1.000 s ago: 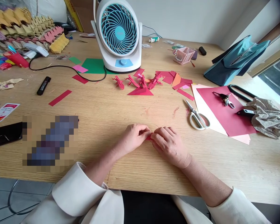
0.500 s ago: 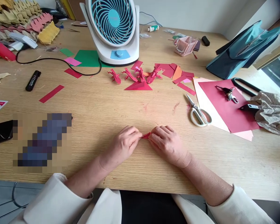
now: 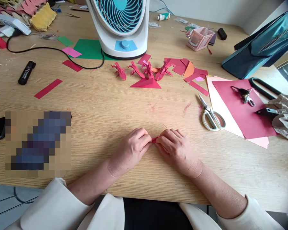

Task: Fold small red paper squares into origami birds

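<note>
Between my fingertips is a small folded piece of red paper (image 3: 154,140), mostly covered by the fingers. My left hand (image 3: 138,145) pinches its left end, and my right hand (image 3: 175,147) grips its right end. Both hands rest low over the wooden table near its front edge. Beyond them lie several folded red paper figures (image 3: 147,69) in a row, with a flat red folded triangle (image 3: 146,83) just in front. White-handled scissors (image 3: 212,118) lie to the right of my right hand.
A white and blue fan (image 3: 124,35) stands at the back. Red and pink paper sheets (image 3: 240,105) lie at the right under keys (image 3: 246,94), near a teal bag (image 3: 252,54). A black marker (image 3: 27,72) and a red strip (image 3: 48,88) are at the left.
The view has shifted slightly, so the table's contents appear moved. Both hands keep their pinch on the red paper, and less of it shows between the fingers.
</note>
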The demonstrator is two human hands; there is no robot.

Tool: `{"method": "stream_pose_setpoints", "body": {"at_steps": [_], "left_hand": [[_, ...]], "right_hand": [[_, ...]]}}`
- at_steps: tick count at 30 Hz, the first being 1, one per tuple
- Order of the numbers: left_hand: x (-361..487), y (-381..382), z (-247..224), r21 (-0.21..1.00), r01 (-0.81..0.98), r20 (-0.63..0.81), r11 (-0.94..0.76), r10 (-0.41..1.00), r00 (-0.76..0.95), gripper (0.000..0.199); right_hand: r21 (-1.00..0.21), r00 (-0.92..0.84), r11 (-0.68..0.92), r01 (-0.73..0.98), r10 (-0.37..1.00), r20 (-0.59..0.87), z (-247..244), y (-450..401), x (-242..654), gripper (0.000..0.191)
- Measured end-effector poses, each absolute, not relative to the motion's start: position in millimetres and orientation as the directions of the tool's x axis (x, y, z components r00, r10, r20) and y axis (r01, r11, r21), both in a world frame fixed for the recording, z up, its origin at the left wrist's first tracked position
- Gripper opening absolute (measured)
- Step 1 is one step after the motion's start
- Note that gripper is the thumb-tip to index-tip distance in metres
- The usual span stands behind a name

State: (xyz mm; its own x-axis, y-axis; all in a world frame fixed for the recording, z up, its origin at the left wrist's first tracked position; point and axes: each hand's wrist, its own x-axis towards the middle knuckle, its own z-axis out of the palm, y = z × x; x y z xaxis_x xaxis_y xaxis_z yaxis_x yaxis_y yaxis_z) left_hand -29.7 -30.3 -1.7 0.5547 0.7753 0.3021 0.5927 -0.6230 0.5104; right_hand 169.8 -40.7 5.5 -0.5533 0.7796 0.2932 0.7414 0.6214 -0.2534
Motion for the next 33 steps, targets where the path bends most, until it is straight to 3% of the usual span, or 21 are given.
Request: {"method": "stream_pose_setpoints", "body": {"at_steps": [4, 11, 27, 33], "left_hand": [[-29.2, -33.3, -1.5, 0.584, 0.617, 0.244, -0.528, 0.839, 0.487, 0.012], [-27.8, -36.8, 2.0, 0.553, 0.688, 0.189, -0.470, 0.875, 0.446, 0.015], [-24.6, -40.3, -3.0, 0.445, 0.763, 0.195, -0.468, 0.883, 0.428, 0.017], [-29.8, -39.7, -0.1, 0.522, 0.717, 0.193, -0.462, 0.883, 0.428, 0.015]], "right_hand": [[-0.337, -0.522, 0.582, 0.740, 0.813, 0.256, 5.8, -41.9, 169.5, 0.013], [-0.393, -0.482, 0.526, 0.754, 0.850, 0.212, 6.8, -42.3, 165.4, 0.013], [-0.375, -0.499, 0.535, 0.757, 0.844, 0.197, 7.9, -41.9, 164.6, 0.014], [-0.426, -0.458, 0.500, 0.754, 0.865, 0.205, 7.0, -42.0, 164.1, 0.014]]}}
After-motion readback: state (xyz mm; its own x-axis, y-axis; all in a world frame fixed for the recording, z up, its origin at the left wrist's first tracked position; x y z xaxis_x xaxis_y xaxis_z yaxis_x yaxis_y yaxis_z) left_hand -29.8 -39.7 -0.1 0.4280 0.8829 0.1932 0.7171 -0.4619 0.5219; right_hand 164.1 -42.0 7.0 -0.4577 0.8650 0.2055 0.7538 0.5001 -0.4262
